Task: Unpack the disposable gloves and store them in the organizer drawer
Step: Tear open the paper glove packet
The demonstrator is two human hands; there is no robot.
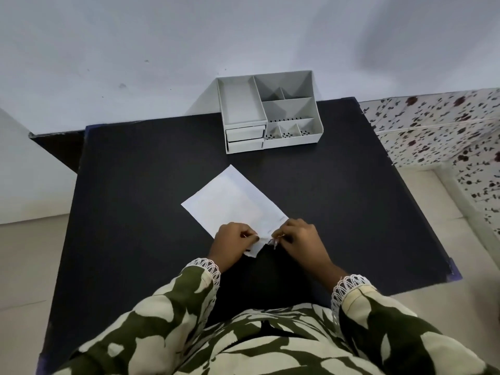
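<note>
A flat white packet of gloves (232, 203) lies tilted on the black table (135, 185), its near end between my hands. My left hand (232, 244) pinches the packet's near corner, and my right hand (299, 239) pinches the same edge just to the right of it. That edge looks partly torn or folded between the fingers. At the table's far edge stands a white organizer (270, 112) with open top compartments. Its two small drawers (245, 138) on the front left are closed.
A grey-white wall rises behind the table. A floral-patterned surface (446, 125) sits to the right, beyond the table edge. Pale floor shows on both sides. My patterned sleeves fill the bottom of the view.
</note>
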